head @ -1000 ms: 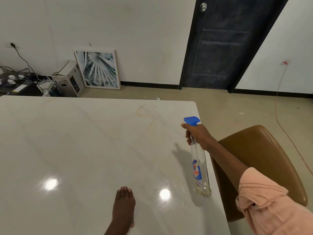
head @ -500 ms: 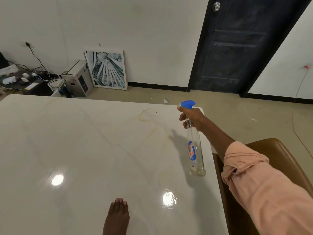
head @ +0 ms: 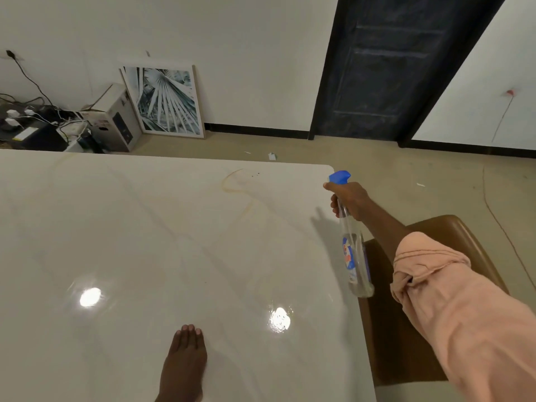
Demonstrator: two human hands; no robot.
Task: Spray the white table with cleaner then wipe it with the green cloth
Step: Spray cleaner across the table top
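item: white table (head: 150, 233). glossy pale top with faint veining, a yellowish ring mark near the far right corner, a few dark specks beside the mark, two bright light reflections on the near half. fills the left and centre of the view.

item: spray bottle (head: 355, 256). clear plastic, blue trigger head, blue and red label on the lower body. held in the air at the table's right edge, near the far corner, tilted with its base toward the camera and its nozzle toward the table top. base hangs in front of the brown chair (head: 452, 236).

item: right hand (head: 349, 200). wrapped closed around the bottle neck just under the blue head; fingers (head: 335, 203) curl round the front of the neck on the table side, thumb side uppermost against the trigger head, bottle body hanging below the palm. whether the trigger is pressed cannot be told. arm extends from a rolled peach sleeve (head: 452, 300).

item: left hand (head: 185, 361). laid flat, palm down, on the near edge of the table, fingers straight and together, holding nothing. well apart from the bottle.

item: green cloth. not in view.

surroundings: framed palm-leaf picture (head: 165, 101) leaning on the far wall, white box (head: 111, 120) and tangled cables (head: 34, 117) to its left, dark door (head: 400, 65) at right.
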